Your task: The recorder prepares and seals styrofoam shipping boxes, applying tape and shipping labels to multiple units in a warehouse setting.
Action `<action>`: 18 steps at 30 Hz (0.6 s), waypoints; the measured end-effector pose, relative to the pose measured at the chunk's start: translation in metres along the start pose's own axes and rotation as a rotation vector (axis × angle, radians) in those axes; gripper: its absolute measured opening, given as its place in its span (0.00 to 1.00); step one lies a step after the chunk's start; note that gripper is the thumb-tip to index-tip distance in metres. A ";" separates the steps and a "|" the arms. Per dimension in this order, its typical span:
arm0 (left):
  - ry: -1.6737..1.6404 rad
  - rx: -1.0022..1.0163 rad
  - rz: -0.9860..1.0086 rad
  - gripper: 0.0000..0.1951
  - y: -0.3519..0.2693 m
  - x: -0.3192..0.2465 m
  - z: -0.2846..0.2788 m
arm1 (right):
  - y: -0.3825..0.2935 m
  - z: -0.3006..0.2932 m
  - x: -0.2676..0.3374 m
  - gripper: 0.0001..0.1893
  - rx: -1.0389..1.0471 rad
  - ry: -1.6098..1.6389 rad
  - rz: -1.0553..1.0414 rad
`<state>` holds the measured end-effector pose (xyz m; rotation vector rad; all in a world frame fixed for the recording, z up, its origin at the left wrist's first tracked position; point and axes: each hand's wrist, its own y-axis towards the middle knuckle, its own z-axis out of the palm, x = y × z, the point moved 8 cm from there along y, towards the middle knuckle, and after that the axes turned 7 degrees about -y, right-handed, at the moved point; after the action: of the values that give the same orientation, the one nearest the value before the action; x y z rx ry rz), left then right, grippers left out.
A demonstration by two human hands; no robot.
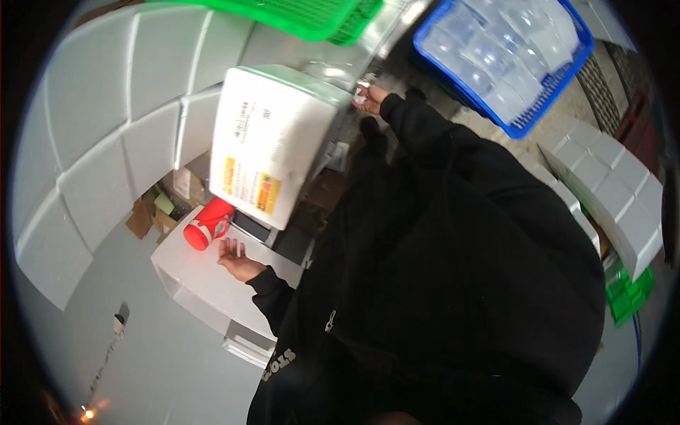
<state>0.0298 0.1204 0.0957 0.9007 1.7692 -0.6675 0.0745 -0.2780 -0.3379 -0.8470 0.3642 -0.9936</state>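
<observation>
My left hand (241, 260) is held palm up with fingers apart and nothing in it, over a white cabinet top (212, 276). Close to its fingertips lies a red cylindrical container (204, 226) with a pale band. A large white box (268, 143) bearing printed labels and yellow stickers stands between my two hands. My right hand (370, 99) is closed around crumpled whitish material (361, 94), by the edge of a shiny metal worktop (340, 64). Blur hides exactly what that material is.
A blue plastic crate (531, 125) full of clear plastic packs stands at upper right. Green plastic baskets (313, 21) sit on the metal worktop. White blocky objects (611, 186) and a green crate (629, 292) are at right. Cardboard pieces (141, 218) lie beside the cabinet.
</observation>
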 end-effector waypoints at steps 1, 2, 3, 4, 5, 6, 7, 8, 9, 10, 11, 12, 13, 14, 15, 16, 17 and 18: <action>0.020 0.017 0.006 0.30 0.000 0.010 -0.011 | 0.008 0.011 -0.007 0.06 -0.099 -0.005 -0.077; 0.047 0.092 -0.002 0.29 0.002 0.020 -0.002 | 0.034 -0.006 -0.009 0.06 -0.035 0.061 -0.163; 0.075 0.196 -0.017 0.28 0.008 0.032 0.018 | 0.058 -0.033 -0.007 0.07 0.008 0.138 -0.266; 0.105 0.166 0.007 0.28 0.002 0.037 -0.006 | 0.039 0.026 -0.019 0.09 0.065 0.272 -0.188; 0.136 0.144 0.024 0.28 -0.002 0.043 -0.026 | 0.045 0.053 -0.036 0.09 0.124 0.249 -0.142; 0.135 0.139 0.009 0.28 -0.005 0.048 -0.034 | 0.030 0.067 -0.028 0.09 0.157 0.213 -0.177; 0.120 0.142 0.004 0.29 -0.004 0.054 -0.038 | 0.023 0.070 -0.024 0.09 0.183 0.191 -0.215; 0.100 0.159 -0.008 0.29 0.000 0.060 -0.039 | 0.015 0.071 -0.021 0.10 0.200 0.172 -0.258; 0.079 0.179 -0.028 0.29 0.002 0.064 -0.039 | 0.007 0.070 -0.017 0.11 0.209 0.151 -0.300; 0.050 0.202 -0.047 0.29 0.005 0.070 -0.036 | 0.001 0.071 -0.013 0.11 0.215 0.128 -0.345; 0.019 0.231 -0.070 0.29 0.008 0.070 -0.028 | -0.004 0.068 -0.009 0.12 0.214 0.104 -0.393; -0.015 0.259 -0.083 0.28 0.012 0.073 -0.022 | -0.011 0.065 -0.009 0.13 0.210 0.077 -0.445; -0.040 0.276 -0.090 0.28 0.020 0.077 -0.013 | -0.020 0.063 -0.007 0.14 0.204 0.046 -0.509; -0.111 0.300 -0.117 0.29 0.028 0.082 -0.001 | -0.029 0.062 -0.005 0.15 0.196 0.016 -0.581; -0.183 0.328 -0.146 0.30 0.037 0.087 0.011 | -0.041 0.063 -0.001 0.16 0.185 -0.016 -0.657; -0.209 0.391 -0.131 0.31 0.044 0.084 0.030 | -0.056 0.063 0.002 0.17 0.162 -0.040 -0.741; -0.238 0.445 -0.142 0.31 0.056 0.086 0.053 | -0.074 0.055 0.016 0.17 0.127 -0.046 -0.793; -0.355 0.436 -0.060 0.33 0.068 0.078 0.057 | -0.097 0.043 0.029 0.16 -0.200 -0.088 -0.889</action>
<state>0.0984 0.1357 0.0003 0.9477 1.3587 -1.2046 0.0593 -0.3094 -0.2336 -1.2698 -0.0139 -1.7483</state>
